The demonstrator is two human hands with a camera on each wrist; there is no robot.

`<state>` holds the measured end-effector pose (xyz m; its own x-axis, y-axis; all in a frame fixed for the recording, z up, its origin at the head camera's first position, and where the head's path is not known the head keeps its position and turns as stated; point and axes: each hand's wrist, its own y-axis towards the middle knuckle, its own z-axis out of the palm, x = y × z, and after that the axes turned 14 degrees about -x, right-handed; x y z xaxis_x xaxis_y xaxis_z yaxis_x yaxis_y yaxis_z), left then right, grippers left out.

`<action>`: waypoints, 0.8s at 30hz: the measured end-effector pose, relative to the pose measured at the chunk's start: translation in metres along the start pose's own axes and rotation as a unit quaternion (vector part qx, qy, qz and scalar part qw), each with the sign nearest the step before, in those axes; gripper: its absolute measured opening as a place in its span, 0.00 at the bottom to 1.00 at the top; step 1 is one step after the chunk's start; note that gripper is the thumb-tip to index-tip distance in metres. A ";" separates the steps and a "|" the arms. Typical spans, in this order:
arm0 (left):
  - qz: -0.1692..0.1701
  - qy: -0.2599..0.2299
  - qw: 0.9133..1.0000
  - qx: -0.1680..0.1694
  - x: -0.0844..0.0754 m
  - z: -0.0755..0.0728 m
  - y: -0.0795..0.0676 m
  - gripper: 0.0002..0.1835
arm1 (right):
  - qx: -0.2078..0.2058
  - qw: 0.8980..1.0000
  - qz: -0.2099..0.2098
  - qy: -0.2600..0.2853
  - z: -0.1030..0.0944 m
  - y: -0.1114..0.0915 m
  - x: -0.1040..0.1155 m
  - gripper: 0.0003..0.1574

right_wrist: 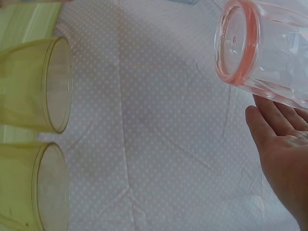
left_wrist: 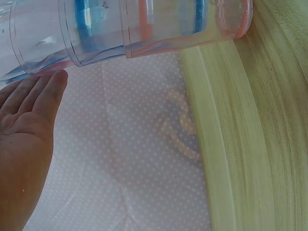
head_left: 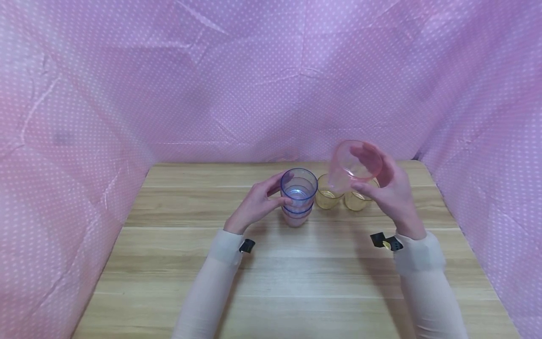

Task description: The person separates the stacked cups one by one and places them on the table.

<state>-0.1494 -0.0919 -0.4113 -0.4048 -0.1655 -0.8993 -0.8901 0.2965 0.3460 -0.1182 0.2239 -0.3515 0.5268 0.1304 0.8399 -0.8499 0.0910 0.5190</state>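
Note:
A stack of clear nested cups (head_left: 297, 217), blue and pink in turn, stands upright on the table with a blue-rimmed cup (head_left: 298, 190) on top. My left hand (head_left: 261, 201) holds that top cup from the left, thumb in front and fingers behind; the left wrist view has its fingers beside the stack (left_wrist: 159, 29). Raised above the table to the right, a clear pink cup (head_left: 354, 162) is gripped by my right hand (head_left: 391, 188), its mouth tilted toward me. Its pink base ring (right_wrist: 251, 43) shows in the right wrist view.
Two yellow cups stand mouth up right of the stack: a nearer-to-stack one (head_left: 327, 201) and another (head_left: 356, 202) beneath the raised pink cup. A pink dotted cloth (head_left: 262, 84) hangs behind the wooden table (head_left: 169, 263) and along its sides.

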 end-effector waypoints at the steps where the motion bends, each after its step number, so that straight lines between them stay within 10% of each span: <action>1: 0.000 0.000 1.000 0.000 0.000 0.000 0.000 0.38 | -0.002 1.000 -0.001 0.004 -0.001 0.000 0.000 0.52; 24: -0.006 0.008 1.000 -0.002 -0.001 0.001 -0.003 0.39 | -0.053 0.998 -0.015 0.042 -0.038 -0.006 0.001 0.50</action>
<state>-0.1463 -0.0915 -0.4117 -0.3979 -0.1837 -0.8988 -0.8954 0.2911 0.3369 -0.1121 0.2613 -0.3604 0.5541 0.2082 0.8060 -0.8308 0.1985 0.5199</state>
